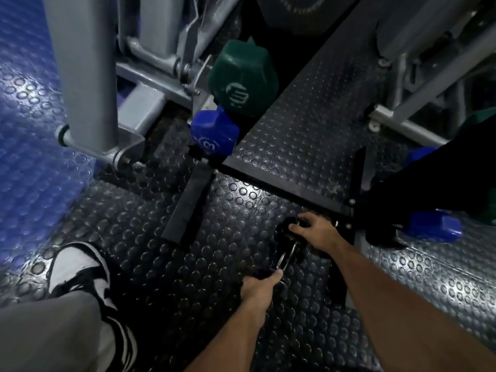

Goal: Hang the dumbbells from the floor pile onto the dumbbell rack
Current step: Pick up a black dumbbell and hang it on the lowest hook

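Pickup step. Black dumbbell (285, 253) on studded floor (161, 237), just before black platform (308, 135). Left hand (259, 287) wrapped round near end, right hand (311, 228) seemingly round far end, dim. Next: lift level, carry to rack.

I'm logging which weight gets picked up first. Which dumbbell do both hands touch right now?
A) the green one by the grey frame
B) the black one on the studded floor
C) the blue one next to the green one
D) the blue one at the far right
B: the left hand and right hand each grip an end of the black dumbbell on the floor.
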